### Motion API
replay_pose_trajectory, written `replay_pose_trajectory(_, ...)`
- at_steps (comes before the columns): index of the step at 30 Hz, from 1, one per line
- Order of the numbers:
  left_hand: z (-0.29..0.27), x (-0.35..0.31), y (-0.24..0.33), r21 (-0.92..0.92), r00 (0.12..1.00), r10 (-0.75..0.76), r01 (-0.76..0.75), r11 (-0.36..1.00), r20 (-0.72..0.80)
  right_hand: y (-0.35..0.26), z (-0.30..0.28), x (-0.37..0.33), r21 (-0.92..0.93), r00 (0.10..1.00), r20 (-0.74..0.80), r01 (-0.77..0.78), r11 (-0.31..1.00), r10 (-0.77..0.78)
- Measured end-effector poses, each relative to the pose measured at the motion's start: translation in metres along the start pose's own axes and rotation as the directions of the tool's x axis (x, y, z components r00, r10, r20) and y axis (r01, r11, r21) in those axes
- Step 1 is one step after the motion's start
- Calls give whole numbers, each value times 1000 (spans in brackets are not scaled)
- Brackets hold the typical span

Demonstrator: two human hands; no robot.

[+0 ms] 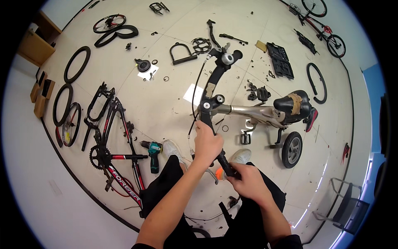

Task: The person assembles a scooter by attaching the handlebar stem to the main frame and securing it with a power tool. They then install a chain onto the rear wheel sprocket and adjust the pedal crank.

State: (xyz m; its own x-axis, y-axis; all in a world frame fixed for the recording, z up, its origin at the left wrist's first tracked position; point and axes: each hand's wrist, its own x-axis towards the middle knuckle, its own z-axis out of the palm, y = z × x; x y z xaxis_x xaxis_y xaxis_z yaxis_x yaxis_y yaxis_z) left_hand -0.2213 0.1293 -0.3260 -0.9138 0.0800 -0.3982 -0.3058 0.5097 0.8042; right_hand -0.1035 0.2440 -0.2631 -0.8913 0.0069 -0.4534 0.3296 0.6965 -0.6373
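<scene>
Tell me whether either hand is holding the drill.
No, the drill is by the left shoe, while left hand and right hand hold the handlebar.

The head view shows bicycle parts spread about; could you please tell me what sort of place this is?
It looks like a bicycle workshop or repair room: a wheel-less bicycle frame, a loose black tire and a cordless drill are on the floor.

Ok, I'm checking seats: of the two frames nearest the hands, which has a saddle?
The silver frame at right, with a black saddle on it; the red-and-black frame at left shows none.
</scene>
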Motion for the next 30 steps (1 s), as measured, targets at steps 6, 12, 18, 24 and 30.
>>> replay_pose_trajectory(6,-12,19,2,-714,923,-311,375,592,227,-12,-4,10,36,996,84,22,999,-25)
replay_pose_trajectory(12,-13,25,-6,-789,843,-387,508,345,374,-8,-85,132,71,944,-308,147,987,-119)
replay_pose_trajectory(18,-12,22,0,-803,834,-401,512,305,379,-4,-85,239,-468,962,73,266,843,-263)
replay_pose_trajectory(24,-5,26,-5,-792,844,-388,505,343,370,-19,-62,244,-508,945,231,320,800,-231)
replay_pose_trajectory(30,-9,26,-5,-799,846,-381,502,331,374,-27,-62,238,-715,840,370,530,455,-397)
